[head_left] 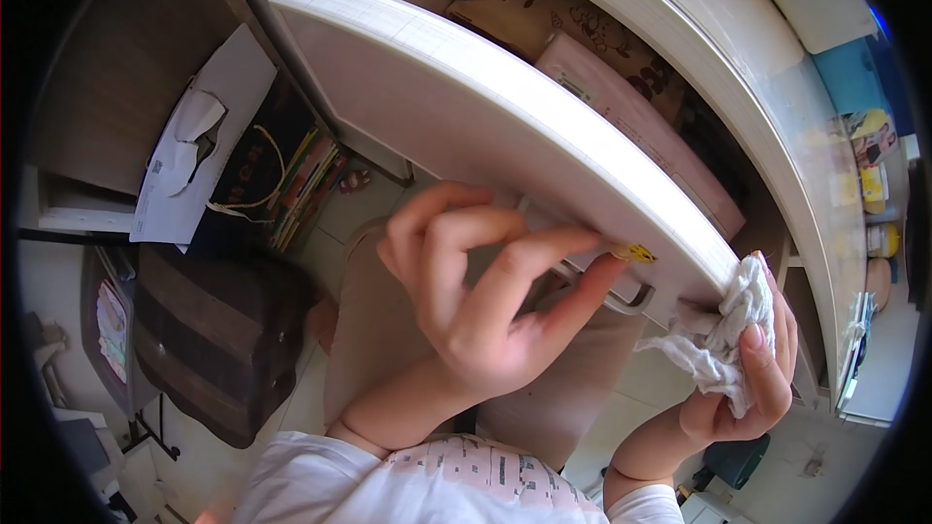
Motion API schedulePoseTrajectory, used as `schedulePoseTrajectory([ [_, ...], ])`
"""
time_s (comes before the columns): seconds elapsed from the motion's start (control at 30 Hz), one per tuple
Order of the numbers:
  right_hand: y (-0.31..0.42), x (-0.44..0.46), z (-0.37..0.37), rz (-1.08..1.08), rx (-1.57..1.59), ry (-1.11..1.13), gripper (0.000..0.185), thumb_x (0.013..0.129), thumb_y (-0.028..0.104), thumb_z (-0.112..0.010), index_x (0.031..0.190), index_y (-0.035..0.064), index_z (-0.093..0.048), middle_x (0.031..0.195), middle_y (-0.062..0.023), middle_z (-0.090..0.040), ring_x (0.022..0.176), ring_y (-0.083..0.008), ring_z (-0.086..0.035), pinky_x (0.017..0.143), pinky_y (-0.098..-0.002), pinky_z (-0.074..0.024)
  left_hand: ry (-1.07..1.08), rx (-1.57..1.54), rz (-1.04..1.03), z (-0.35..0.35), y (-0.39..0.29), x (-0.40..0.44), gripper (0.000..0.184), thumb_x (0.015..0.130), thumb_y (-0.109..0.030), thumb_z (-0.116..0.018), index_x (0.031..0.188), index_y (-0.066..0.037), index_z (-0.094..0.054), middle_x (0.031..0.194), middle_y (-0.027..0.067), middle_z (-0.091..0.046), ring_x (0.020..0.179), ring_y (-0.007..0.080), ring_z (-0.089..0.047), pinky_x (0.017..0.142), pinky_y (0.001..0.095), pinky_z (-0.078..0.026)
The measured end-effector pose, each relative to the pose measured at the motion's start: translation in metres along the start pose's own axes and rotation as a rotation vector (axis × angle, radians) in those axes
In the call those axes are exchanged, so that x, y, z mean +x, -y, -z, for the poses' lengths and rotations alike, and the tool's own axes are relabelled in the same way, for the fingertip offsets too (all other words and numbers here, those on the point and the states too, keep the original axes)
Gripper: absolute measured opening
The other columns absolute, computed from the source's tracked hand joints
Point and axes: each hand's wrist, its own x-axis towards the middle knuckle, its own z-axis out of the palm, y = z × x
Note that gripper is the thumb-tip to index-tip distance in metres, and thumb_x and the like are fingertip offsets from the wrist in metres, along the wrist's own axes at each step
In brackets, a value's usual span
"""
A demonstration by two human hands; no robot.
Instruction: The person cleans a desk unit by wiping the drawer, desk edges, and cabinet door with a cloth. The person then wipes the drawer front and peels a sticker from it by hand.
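Note:
A white drawer front (437,116) slants across the middle of the view, with the drawer pulled out. My left hand (476,301) is at its outer face, thumb and forefinger pinched at a small yellow sticker (639,253) with dark marks. Whether the sticker still adheres to the panel I cannot tell. Just below the fingertips is the pale drawer handle (633,301), partly covered by my hand. My right hand (767,378) grips a crumpled white cloth (743,330) against the right end of the drawer front.
Inside the drawer lie a pink package (641,126) and a brown patterned bag (553,15). A white torn envelope (209,136), several upright books (306,184) and a dark brown striped stool (214,349) are on the left. Colourful items (874,184) stand on the cabinet top at right.

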Motion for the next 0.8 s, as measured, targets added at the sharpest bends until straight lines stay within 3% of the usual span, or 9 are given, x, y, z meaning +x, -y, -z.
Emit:
schedulePoseTrajectory([
  [0.17,0.0,0.001,-0.001,0.004,0.016,-0.012,0.024,0.1,0.036,-0.055,0.118,0.0198,-0.055,0.107,-0.0259,-0.07,0.092,-0.0396,-0.07,0.082,-0.0433,-0.0539,0.013,-0.046,0.036,-0.005,-0.006,-0.003,0.026,0.067,-0.007,-0.088,0.086,-0.012,-0.071,0.091,0.0006,-0.054,0.099,0.0274,-0.048,0.086,0.0366,-0.042],
  [0.43,-0.002,-0.001,-0.001,0.0,0.006,-0.021,0.035,0.102,0.048,-0.043,0.119,0.0204,-0.057,0.107,-0.0261,-0.07,0.094,-0.0406,-0.07,0.081,-0.0425,-0.0538,0.098,-0.16,0.09,0.007,-0.013,0.0,0.019,0.079,-0.013,-0.081,0.089,-0.007,-0.067,0.09,0.0038,-0.053,0.104,0.0296,-0.045,0.094,0.0384,-0.037],
  [0.53,-0.003,-0.001,0.0,0.025,0.016,-0.007,0.031,0.1,0.044,-0.052,0.119,0.0205,-0.054,0.105,-0.0265,-0.071,0.092,-0.0416,-0.07,0.081,-0.0441,-0.0545,0.049,-0.318,0.123,0.008,0.0,-0.007,0.019,0.079,-0.014,-0.081,0.087,-0.007,-0.066,0.091,0.0045,-0.051,0.104,0.0296,-0.045,0.094,0.0388,-0.037],
  [0.6,-0.002,-0.008,0.0,0.005,-0.011,-0.045,0.028,0.096,0.039,-0.063,0.112,0.0202,-0.049,0.114,-0.0218,-0.069,0.103,-0.0414,-0.067,0.086,-0.0459,-0.0537,0.046,-0.325,0.131,0.015,0.001,-0.015,0.018,0.079,-0.017,-0.082,0.086,-0.01,-0.067,0.088,0.0035,-0.051,0.098,0.028,-0.046,0.092,0.039,-0.039],
  [0.67,0.012,-0.027,0.002,-0.127,-0.137,-0.245,0.033,0.09,0.033,-0.072,0.103,0.0203,-0.044,0.12,-0.0148,-0.063,0.109,-0.0397,-0.063,0.089,-0.0468,-0.0524,0.157,-0.307,0.014,0.025,0.001,-0.018,0.017,0.079,-0.02,-0.082,0.088,-0.013,-0.069,0.084,0.0021,-0.05,0.093,0.0266,-0.048,0.09,0.0393,-0.04],
  [0.7,0.016,-0.034,-0.002,-0.14,-0.066,-0.317,0.035,0.087,0.03,-0.074,0.096,0.0204,-0.042,0.118,-0.0106,-0.057,0.108,-0.0369,-0.059,0.089,-0.0458,-0.051,0.178,-0.293,-0.019,0.028,0.0,-0.018,0.018,0.079,-0.024,-0.082,0.09,-0.016,-0.07,0.082,-0.0001,-0.054,0.092,0.0249,-0.05,0.088,0.0382,-0.043],
  [0.73,0.008,-0.048,-0.001,-0.033,0.169,-0.334,0.032,0.084,0.018,-0.076,0.093,0.0206,-0.045,0.111,-0.011,-0.055,0.096,-0.033,-0.06,0.08,-0.0434,-0.0527,0.177,-0.294,-0.021,0.028,-0.002,-0.019,0.018,0.079,-0.024,-0.082,0.09,-0.016,-0.07,0.082,-0.0001,-0.054,0.092,0.0249,-0.05,0.088,0.0382,-0.043],
  [0.8,0.032,-0.057,0.0,-0.266,0.378,-0.072,0.025,0.078,0.01,-0.07,0.097,0.0188,-0.056,0.11,-0.0122,-0.057,0.092,-0.0295,-0.062,0.074,-0.0395,-0.0532,0.194,-0.383,-0.056,0.027,-0.006,-0.02,0.019,0.078,-0.025,-0.083,0.089,-0.017,-0.071,0.085,-0.0021,-0.059,0.093,0.0232,-0.051,0.087,0.0353,-0.044],
])
